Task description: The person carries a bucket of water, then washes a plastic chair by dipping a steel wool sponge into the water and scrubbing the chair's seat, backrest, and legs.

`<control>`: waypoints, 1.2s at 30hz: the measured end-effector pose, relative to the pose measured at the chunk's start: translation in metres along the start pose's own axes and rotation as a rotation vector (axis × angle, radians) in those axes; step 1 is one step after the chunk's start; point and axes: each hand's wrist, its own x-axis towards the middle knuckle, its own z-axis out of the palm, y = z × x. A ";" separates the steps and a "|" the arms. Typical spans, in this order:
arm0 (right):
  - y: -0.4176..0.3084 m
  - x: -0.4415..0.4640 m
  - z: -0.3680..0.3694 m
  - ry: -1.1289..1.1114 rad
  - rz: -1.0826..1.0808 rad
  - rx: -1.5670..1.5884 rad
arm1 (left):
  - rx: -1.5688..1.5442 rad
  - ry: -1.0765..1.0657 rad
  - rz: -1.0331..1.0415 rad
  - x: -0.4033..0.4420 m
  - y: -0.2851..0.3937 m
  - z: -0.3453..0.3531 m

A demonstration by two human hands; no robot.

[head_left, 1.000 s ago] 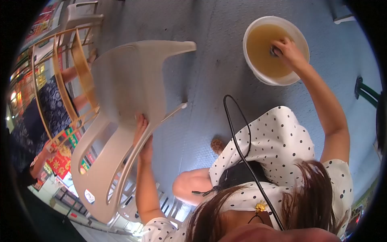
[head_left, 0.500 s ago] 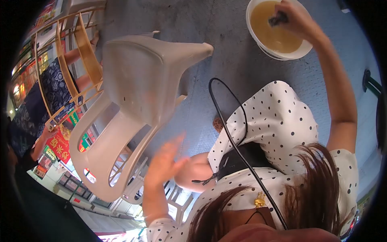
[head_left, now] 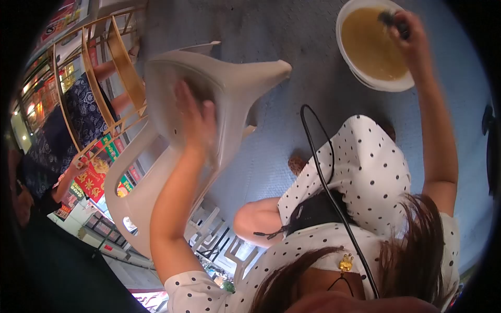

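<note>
Over the round bucket (head_left: 386,84) of cloudy yellowish liquid (head_left: 365,47), I see the right hand (head_left: 416,44) gripping a dark lump (head_left: 386,19), its texture blurred. The left hand (head_left: 198,119) spreads wide over the smooth, curved plastic chair (head_left: 167,147); I cannot tell whether it touches. Textured floor (head_left: 308,68) separates the chair's tapered leg (head_left: 269,70) from the bucket's rim.

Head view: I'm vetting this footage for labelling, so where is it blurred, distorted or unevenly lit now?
Head view: the left hand is smeared, apparently by motion, in front of the chair; head view: the picture is rounded, with black corners; head view: the floor looks darker near the top centre, paler toward the right.
</note>
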 end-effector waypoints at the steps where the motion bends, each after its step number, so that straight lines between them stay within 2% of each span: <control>1: 0.017 -0.006 0.016 -0.081 0.076 -0.036 | -0.023 -0.038 -0.054 -0.008 0.000 0.009; 2: 0.027 -0.011 0.030 -0.192 0.076 -0.095 | -0.154 -0.050 -0.098 -0.005 0.004 0.011; 5: -0.060 -0.012 0.049 -0.104 -0.013 0.219 | -0.188 -0.049 -0.108 -0.005 0.008 0.005; 7: -0.112 -0.013 0.080 -0.161 0.065 0.658 | -0.218 -0.083 -0.134 -0.007 0.007 0.001; 11: -0.162 -0.018 0.167 -0.443 -0.242 0.886 | -0.223 -0.086 -0.142 -0.011 0.001 0.000; 13: -0.203 -0.021 0.198 -0.410 -0.388 1.049 | -0.205 -0.092 -0.132 -0.012 -0.001 0.000; 15: -0.235 0.017 0.225 -0.401 -0.396 1.142 | -0.160 -0.111 -0.103 -0.013 0.003 -0.004; 17: -0.272 0.065 0.264 -0.526 -0.447 1.175 | -0.134 -0.132 -0.109 -0.015 0.001 -0.007; 20: -0.287 0.085 0.288 -0.610 -0.296 1.199 | -0.143 -0.135 -0.113 -0.016 0.000 -0.009; 23: -0.247 0.022 0.209 -0.612 -0.389 1.089 | -0.149 -0.154 -0.113 -0.026 -0.003 -0.007; 25: -0.237 0.003 0.182 -0.602 -0.404 1.088 | -0.147 -0.122 -0.109 -0.018 0.003 -0.008; 29: -0.284 0.079 0.270 -0.596 -0.359 1.183 | -0.132 -0.163 -0.102 -0.020 0.000 -0.012; 32: -0.308 0.100 0.306 -0.606 -0.210 1.147 | -0.157 -0.146 -0.122 -0.022 -0.004 -0.014; 34: -0.278 0.061 0.270 -0.543 -0.374 1.215 | -0.157 -0.143 -0.114 -0.026 -0.003 -0.011; 36: -0.250 0.029 0.216 -0.582 -0.359 1.092 | -0.188 -0.133 -0.117 -0.027 -0.002 -0.008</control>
